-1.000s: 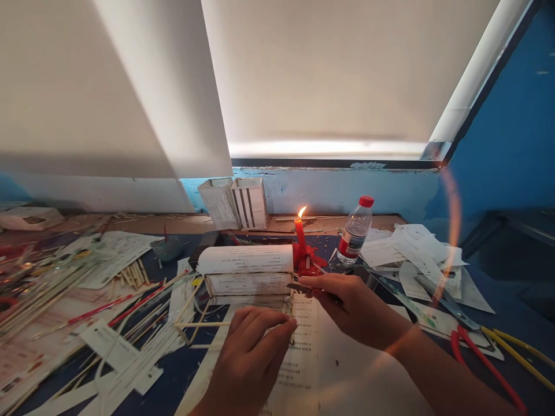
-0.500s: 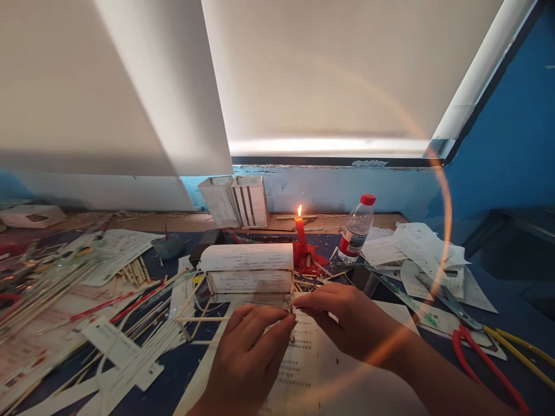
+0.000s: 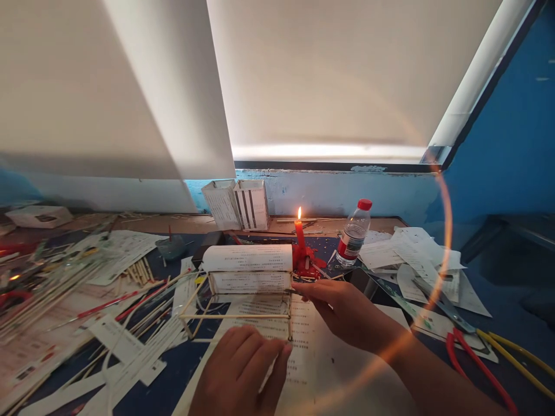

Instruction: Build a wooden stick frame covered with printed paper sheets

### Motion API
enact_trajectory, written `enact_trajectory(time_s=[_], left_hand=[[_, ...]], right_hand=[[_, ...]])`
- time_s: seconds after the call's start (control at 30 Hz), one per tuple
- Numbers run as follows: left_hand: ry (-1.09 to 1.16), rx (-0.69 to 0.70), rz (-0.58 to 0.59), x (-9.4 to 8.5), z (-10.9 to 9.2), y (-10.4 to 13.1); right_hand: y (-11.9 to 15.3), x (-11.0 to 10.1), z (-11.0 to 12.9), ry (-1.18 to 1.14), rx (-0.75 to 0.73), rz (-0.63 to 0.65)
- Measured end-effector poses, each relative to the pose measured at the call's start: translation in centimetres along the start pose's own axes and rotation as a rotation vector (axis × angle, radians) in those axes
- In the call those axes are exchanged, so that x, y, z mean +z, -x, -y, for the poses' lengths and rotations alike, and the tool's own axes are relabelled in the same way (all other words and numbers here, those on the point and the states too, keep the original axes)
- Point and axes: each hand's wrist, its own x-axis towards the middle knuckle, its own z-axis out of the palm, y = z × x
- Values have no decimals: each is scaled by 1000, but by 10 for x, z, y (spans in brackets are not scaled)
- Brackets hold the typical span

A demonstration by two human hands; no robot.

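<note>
A frame of thin wooden sticks [image 3: 243, 316] with printed paper [image 3: 251, 258] across its back stands on a paper sheet. My right hand [image 3: 342, 306] pinches something small and dark at the frame's right end; the tip lies near the right upright. Below the front stick rests my left hand [image 3: 247, 367], thumb and fingers apart, its tips near the frame's lower right corner, with nothing visible in it. A lit red candle [image 3: 300, 234] stands behind the frame in melted red wax [image 3: 310, 261].
A bottle [image 3: 353, 234] and a dark phone [image 3: 361, 280] lie right of the candle. Scissors [image 3: 459, 323] and papers are at the right. Sticks, paper strips [image 3: 117, 341] and a small cup [image 3: 170, 247] cover the left. Two paper boxes [image 3: 252, 205] stand behind.
My left hand has moved down, away from the frame's right upright, uncovering the front stick. My right hand stays at the frame's right end, with a small dark item now visible at its fingertips.
</note>
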Motion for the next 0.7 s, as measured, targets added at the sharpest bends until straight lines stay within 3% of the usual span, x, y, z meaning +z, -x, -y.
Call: enact_trajectory(time_s=[0.07, 0.17, 0.23, 0.27, 0.33, 0.4, 0.5, 0.7], left_hand=[[136, -195, 89, 0, -5, 9], [592, -820, 152, 10, -13, 18], [1030, -1211, 79, 19, -18, 15], [1210, -1329, 34, 23, -20, 10], [1413, -1508, 67, 27, -22, -2], [1482, -1542, 47, 28, -24, -14], [1526, -1489, 30, 29, -25, -23], [1601, -1438, 18, 38, -22, -20]], right_hand=[[1, 1, -3, -7, 4, 8], [1, 1, -5, -26, 4, 8], [2, 1, -4, -37, 6, 9], [2, 1, -3, -41, 3, 10], [4, 0, -1, -45, -14, 13], [5, -1, 2, -41, -38, 11], [8, -4, 6, -29, -61, 15], [11, -10, 16, 56, -146, 79]])
